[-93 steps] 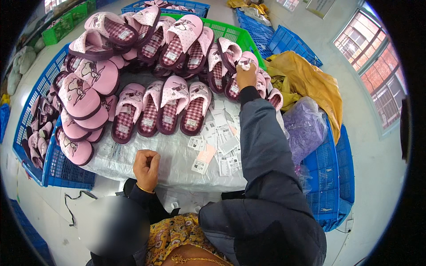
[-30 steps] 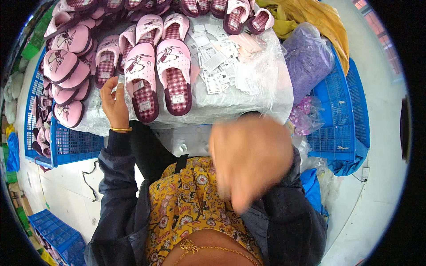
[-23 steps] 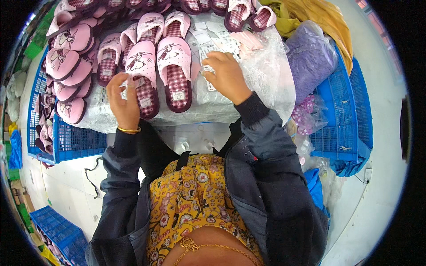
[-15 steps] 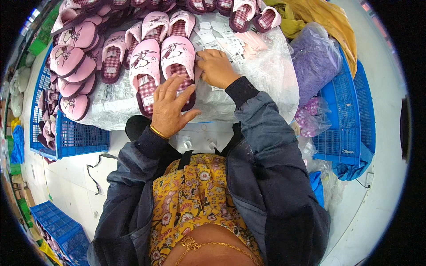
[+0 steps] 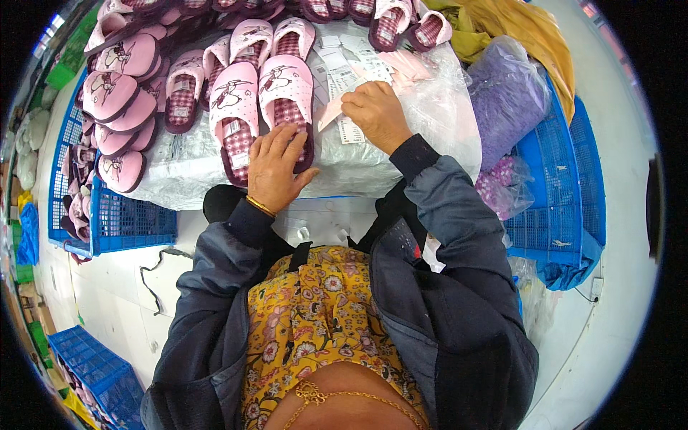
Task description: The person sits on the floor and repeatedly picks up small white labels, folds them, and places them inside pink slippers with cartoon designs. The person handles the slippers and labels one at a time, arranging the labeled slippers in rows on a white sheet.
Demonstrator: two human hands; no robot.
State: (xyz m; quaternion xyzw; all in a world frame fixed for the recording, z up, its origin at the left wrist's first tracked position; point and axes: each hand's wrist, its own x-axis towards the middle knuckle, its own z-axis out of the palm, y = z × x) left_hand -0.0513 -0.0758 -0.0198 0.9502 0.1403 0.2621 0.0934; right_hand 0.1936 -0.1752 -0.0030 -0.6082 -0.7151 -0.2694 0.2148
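My left hand (image 5: 276,168) lies with fingers spread over the heel end of a pink slipper (image 5: 287,89) with a checked maroon insole. Close against that slipper on its left is a matching slipper (image 5: 234,97); both have a stitched figure on the upper. Over the plastic-covered table, my right hand (image 5: 376,115) is closed with its fingers curled. A pale pink strip (image 5: 330,113) sticks out from its fingertips toward the slipper. Beneath this hand lies a white printed label (image 5: 350,130), partly hidden by the fingers.
More white labels (image 5: 338,68) and a heap of pink strips (image 5: 408,66) lie beyond my right hand. Stacked slippers (image 5: 111,97) fill the table's left side. Blue crates (image 5: 136,218) stand left and right, with a bagged purple bundle (image 5: 509,100) at right.
My right hand has moved right, away from the slipper, and the pink strip now shows at its fingertips. My left hand has shifted slightly nearer to me.
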